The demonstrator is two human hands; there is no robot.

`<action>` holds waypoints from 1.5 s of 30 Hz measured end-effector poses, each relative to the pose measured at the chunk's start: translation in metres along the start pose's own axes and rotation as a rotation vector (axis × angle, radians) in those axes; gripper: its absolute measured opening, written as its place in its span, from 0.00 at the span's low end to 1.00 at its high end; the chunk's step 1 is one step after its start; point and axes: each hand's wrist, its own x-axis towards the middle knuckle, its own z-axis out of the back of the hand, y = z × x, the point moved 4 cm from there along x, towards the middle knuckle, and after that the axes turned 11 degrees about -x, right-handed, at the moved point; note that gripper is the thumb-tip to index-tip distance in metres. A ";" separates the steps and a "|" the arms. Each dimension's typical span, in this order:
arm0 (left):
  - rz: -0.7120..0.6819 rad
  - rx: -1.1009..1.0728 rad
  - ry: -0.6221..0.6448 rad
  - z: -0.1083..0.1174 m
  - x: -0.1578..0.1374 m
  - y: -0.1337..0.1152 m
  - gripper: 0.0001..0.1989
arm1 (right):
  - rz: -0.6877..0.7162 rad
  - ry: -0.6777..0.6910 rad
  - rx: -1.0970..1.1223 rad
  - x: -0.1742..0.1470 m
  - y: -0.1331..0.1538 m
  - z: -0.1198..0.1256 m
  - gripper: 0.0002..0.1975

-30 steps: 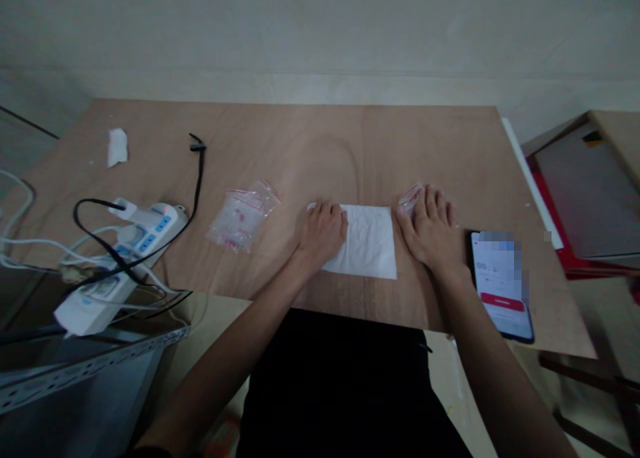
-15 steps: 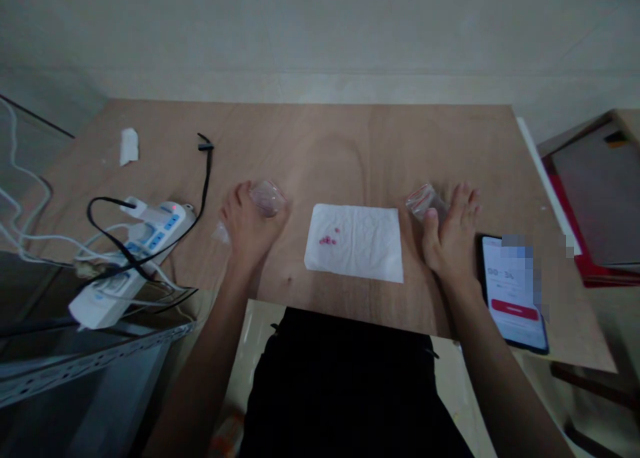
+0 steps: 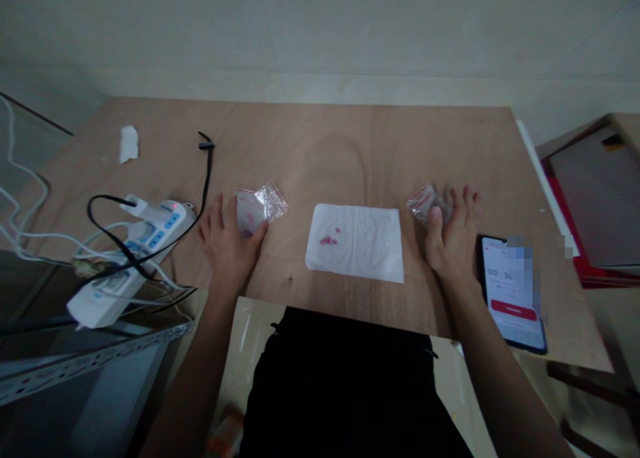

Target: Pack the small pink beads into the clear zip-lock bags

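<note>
Left hand (image 3: 229, 243), shifted off white sheet (image 3: 370, 245), is lying splayed against clear bag (image 3: 251, 211), centre-left; right hand (image 3: 454, 239) is resting unclenched against second bag (image 3: 423, 202), centre-right; pink pieces (image 3: 328, 241) are lying uncovered mid-frame.

Beyond the left hand (image 3: 233, 241) and the right hand (image 3: 453, 238), the wooden tabletop (image 3: 310, 138) runs back to a plain grey wall (image 3: 320, 38), dim in here. Well right of the right hand stands a wood-edged unit (image 3: 585, 198), perhaps a cabinet; it's too murky to say. Left of the left hand and nearer, a perforated metal rail (image 3: 100, 363) slants below table height. Glossy pale floor (image 3: 243, 341) shows nearer than both.
</note>
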 end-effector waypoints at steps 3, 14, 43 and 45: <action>-0.042 -0.028 -0.068 0.002 -0.002 -0.003 0.25 | 0.008 -0.011 -0.005 0.001 -0.001 -0.001 0.34; 0.510 -1.236 0.003 0.006 -0.015 -0.024 0.12 | 0.039 -0.111 0.250 -0.024 0.047 0.028 0.21; 0.480 -1.475 0.428 0.022 -0.055 -0.107 0.06 | 0.436 0.079 0.651 -0.065 0.141 0.070 0.14; 0.476 -1.459 0.437 0.022 -0.055 -0.109 0.07 | 0.417 0.104 0.681 -0.066 0.143 0.070 0.13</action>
